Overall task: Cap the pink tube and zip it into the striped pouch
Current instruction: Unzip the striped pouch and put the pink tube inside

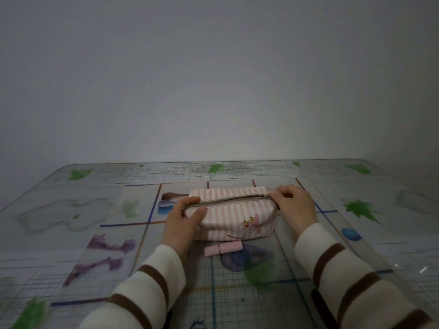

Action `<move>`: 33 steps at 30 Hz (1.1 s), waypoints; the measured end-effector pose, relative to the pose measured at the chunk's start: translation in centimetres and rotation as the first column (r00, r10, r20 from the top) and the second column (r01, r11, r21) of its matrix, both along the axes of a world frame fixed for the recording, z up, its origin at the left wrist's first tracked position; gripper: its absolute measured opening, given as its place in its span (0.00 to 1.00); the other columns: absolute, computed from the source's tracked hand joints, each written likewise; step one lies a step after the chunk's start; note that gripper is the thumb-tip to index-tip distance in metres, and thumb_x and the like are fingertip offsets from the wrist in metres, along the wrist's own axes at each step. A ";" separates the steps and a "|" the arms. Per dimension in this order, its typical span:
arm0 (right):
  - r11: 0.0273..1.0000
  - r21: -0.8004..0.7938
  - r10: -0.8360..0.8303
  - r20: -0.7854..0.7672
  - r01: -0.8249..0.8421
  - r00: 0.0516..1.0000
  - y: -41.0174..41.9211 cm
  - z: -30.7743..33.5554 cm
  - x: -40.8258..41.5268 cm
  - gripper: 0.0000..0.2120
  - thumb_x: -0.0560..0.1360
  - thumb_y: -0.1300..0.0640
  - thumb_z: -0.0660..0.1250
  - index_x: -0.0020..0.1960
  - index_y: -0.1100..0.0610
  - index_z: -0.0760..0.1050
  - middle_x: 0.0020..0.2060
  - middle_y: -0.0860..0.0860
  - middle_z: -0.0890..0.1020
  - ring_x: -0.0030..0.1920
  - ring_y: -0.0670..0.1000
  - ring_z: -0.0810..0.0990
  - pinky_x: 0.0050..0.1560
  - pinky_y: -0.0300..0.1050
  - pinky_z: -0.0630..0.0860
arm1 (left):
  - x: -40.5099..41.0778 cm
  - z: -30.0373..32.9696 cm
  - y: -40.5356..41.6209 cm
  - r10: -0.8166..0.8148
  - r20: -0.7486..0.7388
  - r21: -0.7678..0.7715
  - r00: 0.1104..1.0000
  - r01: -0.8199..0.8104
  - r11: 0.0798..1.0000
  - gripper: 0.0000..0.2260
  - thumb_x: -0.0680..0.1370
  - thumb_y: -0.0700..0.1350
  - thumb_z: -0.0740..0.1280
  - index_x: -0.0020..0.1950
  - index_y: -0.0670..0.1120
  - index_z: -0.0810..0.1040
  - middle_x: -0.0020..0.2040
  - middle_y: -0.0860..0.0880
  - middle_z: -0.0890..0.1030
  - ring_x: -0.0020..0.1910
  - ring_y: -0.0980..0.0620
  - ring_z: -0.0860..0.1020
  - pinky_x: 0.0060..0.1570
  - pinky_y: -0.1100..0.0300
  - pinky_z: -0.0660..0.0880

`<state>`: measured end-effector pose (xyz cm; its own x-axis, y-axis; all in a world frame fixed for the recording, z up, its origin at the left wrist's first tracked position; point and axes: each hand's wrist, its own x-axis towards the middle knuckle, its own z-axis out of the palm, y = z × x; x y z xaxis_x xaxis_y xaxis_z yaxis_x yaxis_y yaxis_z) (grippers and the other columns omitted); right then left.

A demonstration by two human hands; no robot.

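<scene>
A pink-and-white striped pouch (234,216) with a cartoon print stands on the table, its grey zipper (228,199) running along the top and closed, the slider at the right end. My left hand (184,218) grips the pouch's left end. My right hand (295,205) pinches the zipper pull at the right end. A pink tube (223,249) lies on its side on the table just in front of the pouch, touched by neither hand; a seam shows partway along it.
The table (237,293) has a glass top over a patterned cloth with green leaves and coloured lines. A plain wall rises right behind its far edge. My striped sleeves (337,269) reach in from the bottom.
</scene>
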<state>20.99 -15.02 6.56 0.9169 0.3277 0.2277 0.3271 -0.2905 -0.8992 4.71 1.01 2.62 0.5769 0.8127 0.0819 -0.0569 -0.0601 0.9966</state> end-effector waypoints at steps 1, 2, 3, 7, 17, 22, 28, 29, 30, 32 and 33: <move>1.000 0.006 0.001 -0.016 0.000 1.000 0.0 0.0 0.1 0.04 0.72 0.59 0.68 0.39 0.56 0.77 0.37 0.54 0.81 0.42 0.56 0.80 0.48 0.52 0.78 | 0.0 0.0 0.0 0.001 0.002 -0.001 1.000 -0.001 1.000 0.10 0.73 0.41 0.70 0.51 0.53 0.78 0.51 0.45 0.82 0.49 0.47 0.80 0.50 0.53 0.78; 1.000 0.012 -0.001 -0.029 0.001 1.000 0.0 -0.1 0.3 0.04 0.72 0.59 0.68 0.39 0.56 0.78 0.38 0.55 0.82 0.43 0.57 0.80 0.50 0.54 0.78 | 0.0 0.0 0.0 0.001 0.002 0.001 1.000 -0.001 1.000 0.10 0.73 0.41 0.70 0.51 0.53 0.78 0.51 0.45 0.82 0.49 0.48 0.80 0.50 0.53 0.78; 1.000 0.021 -0.001 -0.040 0.002 0.999 0.0 -0.2 0.4 0.04 0.72 0.59 0.68 0.39 0.56 0.78 0.38 0.56 0.82 0.44 0.58 0.81 0.51 0.57 0.78 | 0.0 0.0 0.0 0.000 0.002 0.004 1.000 0.000 1.000 0.10 0.73 0.41 0.70 0.51 0.53 0.78 0.51 0.45 0.82 0.49 0.48 0.80 0.50 0.53 0.78; 0.999 0.054 -0.006 -0.105 0.011 0.994 0.1 -0.5 0.6 0.05 0.73 0.59 0.67 0.38 0.56 0.77 0.40 0.57 0.82 0.45 0.58 0.81 0.52 0.61 0.78 | -0.1 -0.2 0.0 -0.001 0.001 -0.002 1.000 0.001 1.000 0.11 0.73 0.41 0.70 0.52 0.53 0.78 0.52 0.44 0.81 0.51 0.45 0.80 0.54 0.48 0.78; 0.981 0.182 -0.009 -0.318 0.071 0.948 -0.1 -1.4 1.6 0.06 0.74 0.63 0.64 0.38 0.57 0.76 0.41 0.57 0.82 0.42 0.54 0.81 0.46 0.52 0.81 | -0.1 -0.1 -0.1 -0.020 0.010 -0.019 1.000 0.021 1.000 0.11 0.73 0.41 0.70 0.53 0.52 0.78 0.53 0.46 0.81 0.53 0.47 0.79 0.56 0.47 0.77; 0.964 0.251 0.021 -0.391 0.084 0.920 -0.2 -1.9 1.5 0.07 0.72 0.65 0.64 0.36 0.58 0.74 0.36 0.56 0.81 0.36 0.50 0.79 0.34 0.44 0.78 | -0.3 -0.1 -0.2 -0.024 0.009 -0.047 1.000 0.025 0.999 0.11 0.73 0.42 0.70 0.53 0.54 0.78 0.54 0.46 0.81 0.52 0.47 0.80 0.54 0.48 0.78; 0.960 0.268 0.045 -0.424 0.077 0.905 -0.3 -2.2 1.6 0.06 0.74 0.64 0.63 0.39 0.58 0.74 0.36 0.56 0.81 0.36 0.51 0.79 0.32 0.42 0.75 | -0.4 -0.2 -0.2 -0.033 0.006 -0.066 0.999 0.033 0.997 0.11 0.73 0.42 0.70 0.52 0.55 0.78 0.54 0.47 0.80 0.52 0.48 0.80 0.53 0.49 0.79; 0.959 0.273 0.049 -0.428 0.077 0.902 -0.3 -2.3 1.6 0.06 0.74 0.64 0.62 0.39 0.59 0.73 0.36 0.56 0.81 0.35 0.51 0.79 0.32 0.42 0.74 | -0.4 -0.2 -0.2 -0.033 0.009 -0.074 0.999 0.033 0.997 0.11 0.73 0.42 0.70 0.52 0.56 0.79 0.54 0.47 0.80 0.52 0.47 0.80 0.54 0.48 0.78; 0.957 0.278 0.051 -0.433 0.080 0.900 -0.3 -2.3 1.5 0.06 0.75 0.63 0.62 0.39 0.59 0.73 0.36 0.56 0.81 0.35 0.51 0.79 0.32 0.42 0.74 | -0.4 -0.3 -0.2 -0.033 0.014 -0.079 0.999 0.034 0.996 0.11 0.73 0.42 0.70 0.52 0.56 0.79 0.54 0.46 0.81 0.52 0.47 0.80 0.54 0.48 0.78; 0.955 0.281 0.043 -0.443 0.093 0.896 -0.3 -2.3 1.5 0.07 0.75 0.63 0.61 0.39 0.58 0.72 0.36 0.56 0.81 0.36 0.52 0.80 0.32 0.42 0.74 | -0.4 -0.3 -0.3 -0.033 0.016 -0.080 0.999 0.034 0.996 0.11 0.73 0.42 0.70 0.52 0.56 0.79 0.54 0.46 0.81 0.51 0.48 0.80 0.51 0.51 0.79; 0.954 0.285 0.042 -0.448 0.098 0.893 -0.2 -2.3 1.5 0.07 0.75 0.64 0.61 0.39 0.58 0.71 0.37 0.57 0.81 0.36 0.52 0.80 0.32 0.43 0.75 | -0.5 -0.3 -0.3 -0.034 0.016 -0.078 0.999 0.035 0.996 0.11 0.73 0.42 0.70 0.52 0.57 0.79 0.54 0.46 0.80 0.51 0.49 0.80 0.49 0.53 0.79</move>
<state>22.47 -15.26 4.24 0.9510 0.2829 -0.1247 -0.1314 0.0048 -0.9913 4.25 0.73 2.34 0.6038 0.7967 0.0271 -0.0721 0.0207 0.9972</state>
